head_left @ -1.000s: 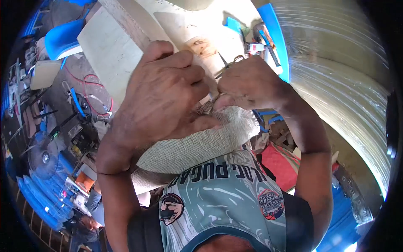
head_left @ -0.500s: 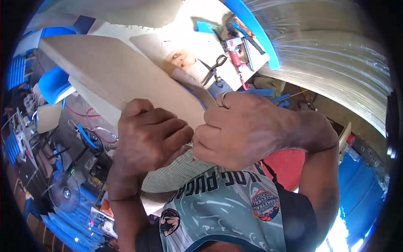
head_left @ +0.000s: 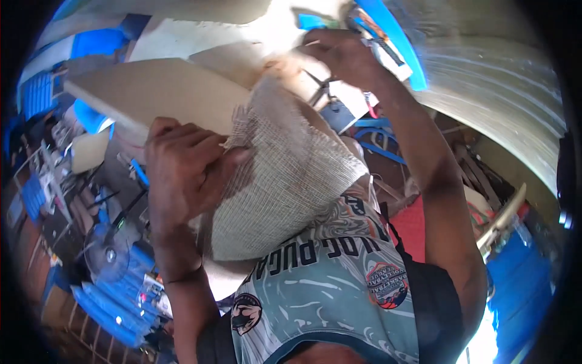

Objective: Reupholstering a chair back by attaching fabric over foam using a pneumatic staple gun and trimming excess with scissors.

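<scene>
A piece of loosely woven burlap cloth (head_left: 285,176), frayed along its edges, drapes in front of my chest. My left hand (head_left: 188,170) is closed on its left edge, fingers curled. Behind that hand extends a pale beige flat panel (head_left: 157,91), pointing to the far left. My right hand (head_left: 339,57) is stretched forward over the white worktop, away from the cloth. Motion smears its fingers, so whether it holds anything is unclear. Just below it lie black-handled scissors (head_left: 321,91), partly blurred.
A curved blue edge (head_left: 403,54) borders the worktop at the right, with tools beside it. Plastic-wrapped padding (head_left: 485,85) fills the far right. On the lower left stand a fan (head_left: 109,252) and blue wrapped bundles (head_left: 109,309). A red surface (head_left: 407,227) is beside my right arm.
My right hand has let go of the cloth and moved forward to the worktop tools. The burlap now flops up over the panel's near end. My left hand has shifted slightly left, still gripping.
</scene>
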The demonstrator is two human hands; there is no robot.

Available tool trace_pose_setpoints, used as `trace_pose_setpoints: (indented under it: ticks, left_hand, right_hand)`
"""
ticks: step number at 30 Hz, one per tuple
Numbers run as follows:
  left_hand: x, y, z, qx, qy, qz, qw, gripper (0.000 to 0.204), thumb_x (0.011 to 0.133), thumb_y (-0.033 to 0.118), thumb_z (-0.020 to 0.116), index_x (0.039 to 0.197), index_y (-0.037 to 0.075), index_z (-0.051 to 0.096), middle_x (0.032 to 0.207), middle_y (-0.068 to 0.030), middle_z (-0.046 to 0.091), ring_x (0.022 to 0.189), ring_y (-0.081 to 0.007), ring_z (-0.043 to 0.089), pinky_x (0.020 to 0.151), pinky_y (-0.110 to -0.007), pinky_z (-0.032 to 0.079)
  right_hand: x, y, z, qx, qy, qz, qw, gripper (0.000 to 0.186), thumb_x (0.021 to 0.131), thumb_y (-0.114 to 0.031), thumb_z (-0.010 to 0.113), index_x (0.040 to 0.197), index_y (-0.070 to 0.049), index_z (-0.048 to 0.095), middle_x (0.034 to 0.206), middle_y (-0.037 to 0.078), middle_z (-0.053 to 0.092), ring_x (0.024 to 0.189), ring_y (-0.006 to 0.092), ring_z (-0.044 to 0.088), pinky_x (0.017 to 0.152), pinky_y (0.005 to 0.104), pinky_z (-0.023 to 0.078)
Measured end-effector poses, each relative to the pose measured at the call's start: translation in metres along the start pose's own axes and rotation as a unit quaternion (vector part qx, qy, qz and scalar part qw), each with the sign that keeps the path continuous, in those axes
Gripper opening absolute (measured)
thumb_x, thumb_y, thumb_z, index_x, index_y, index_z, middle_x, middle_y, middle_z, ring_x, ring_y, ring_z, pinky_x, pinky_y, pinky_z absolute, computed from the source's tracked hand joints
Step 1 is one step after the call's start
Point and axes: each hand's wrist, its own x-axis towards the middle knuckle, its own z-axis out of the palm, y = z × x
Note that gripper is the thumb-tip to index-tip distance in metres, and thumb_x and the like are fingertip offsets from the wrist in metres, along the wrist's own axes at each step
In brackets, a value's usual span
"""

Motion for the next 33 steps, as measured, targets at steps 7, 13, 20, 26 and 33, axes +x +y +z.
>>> trace_pose_setpoints:
  ticks: [7,13,20,26,33]
  left_hand:
    - [-0.002,-0.009,-0.022,0.027,-0.113,-0.086,0.990,0.032,0.081,0.037,0.072,0.071,0.008,0.065,0.063,-0.0080,0.061,0.068,-0.0273,0.064,0.073,-0.040,0.043]
    - [0.014,-0.020,-0.036,-0.029,-0.199,-0.172,0.964,0.039,0.078,0.033,0.078,0.065,0.001,0.060,0.063,-0.0128,0.059,0.067,-0.0322,0.062,0.064,-0.044,0.047]
    - [0.027,-0.042,-0.033,-0.037,-0.225,-0.142,0.963,0.038,0.077,0.034,0.079,0.073,0.001,0.061,0.065,-0.0126,0.060,0.067,-0.0309,0.064,0.065,-0.043,0.047]
    - [0.024,-0.057,-0.028,-0.036,-0.225,-0.125,0.966,0.037,0.077,0.037,0.078,0.077,0.004,0.062,0.067,-0.0128,0.061,0.069,-0.0321,0.063,0.066,-0.043,0.047]
    - [0.016,-0.066,-0.020,-0.032,-0.164,-0.112,0.980,0.032,0.077,0.039,0.077,0.082,0.008,0.067,0.070,-0.0118,0.063,0.072,-0.0305,0.064,0.068,-0.043,0.048]
  right_hand:
    - [-0.115,0.227,0.069,-0.320,-0.058,0.437,0.839,0.098,0.082,-0.067,0.061,0.139,0.009,0.037,0.131,0.035,0.050,0.118,0.0493,0.053,0.100,0.0513,0.045]
    - [-0.120,0.225,0.088,-0.323,0.000,0.494,0.807,0.068,0.088,-0.052,0.061,0.134,-0.006,0.042,0.129,0.020,0.054,0.123,0.0380,0.051,0.097,0.0535,0.044]
    - [-0.108,0.180,0.038,-0.296,-0.020,0.474,0.829,0.047,0.089,-0.038,0.054,0.123,-0.006,0.050,0.110,0.024,0.066,0.102,0.0418,0.065,0.091,0.0547,0.048]
    - [-0.124,0.091,-0.054,-0.234,0.045,0.334,0.912,0.036,0.096,-0.033,0.053,0.118,-0.005,0.051,0.086,0.021,0.067,0.075,0.0361,0.068,0.065,0.0480,0.052]
    - [-0.077,-0.110,-0.125,0.393,0.027,0.347,0.851,0.050,0.097,-0.047,0.049,0.102,0.002,0.058,0.054,0.005,0.051,0.047,0.0140,0.055,0.049,0.0278,0.047]
